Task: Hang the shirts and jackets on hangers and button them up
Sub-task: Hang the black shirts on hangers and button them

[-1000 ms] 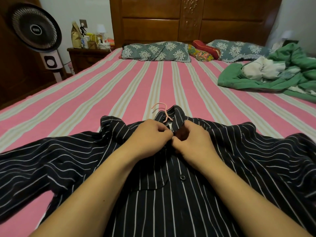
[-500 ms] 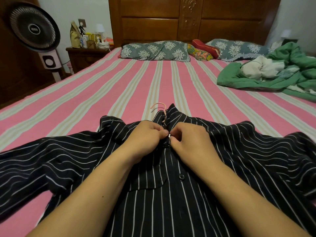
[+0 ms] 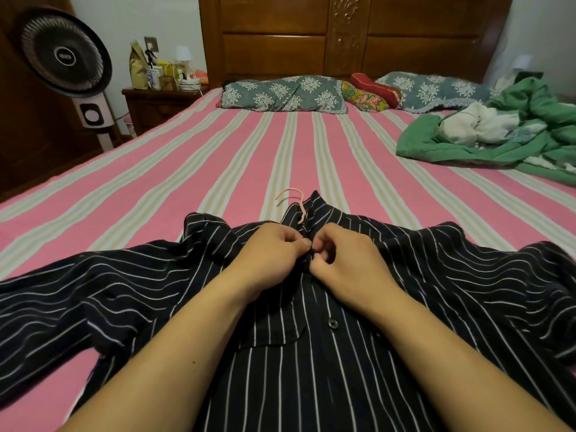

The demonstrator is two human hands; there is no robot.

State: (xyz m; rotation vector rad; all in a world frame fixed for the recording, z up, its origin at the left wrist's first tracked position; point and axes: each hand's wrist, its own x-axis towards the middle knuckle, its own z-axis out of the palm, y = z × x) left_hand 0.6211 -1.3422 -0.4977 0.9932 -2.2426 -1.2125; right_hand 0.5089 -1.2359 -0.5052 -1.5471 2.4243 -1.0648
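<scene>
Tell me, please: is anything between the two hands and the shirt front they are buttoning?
Nothing visible. The left hand and right hand both pinch the shirt placket directly, just below the collar and the pink hanger hook.

Open bed sheet (image 3: 218, 169) lay at twelve o'clock beyond the shirt (image 3: 405, 307); a green blanket heap (image 3: 486, 141) blocked two o'clock, pillows (image 3: 283, 95) the far edge.

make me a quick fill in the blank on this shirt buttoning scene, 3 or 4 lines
1. The striped shirt lies on a bed sheet striped pink and ____.
2. The hanger hook poking out of the collar is ____ in colour.
3. Both hands, left hand and right hand, pinch the shirt just below its ____.
4. The crumpled blanket is ____.

Missing words: beige; pink; collar; green
</scene>
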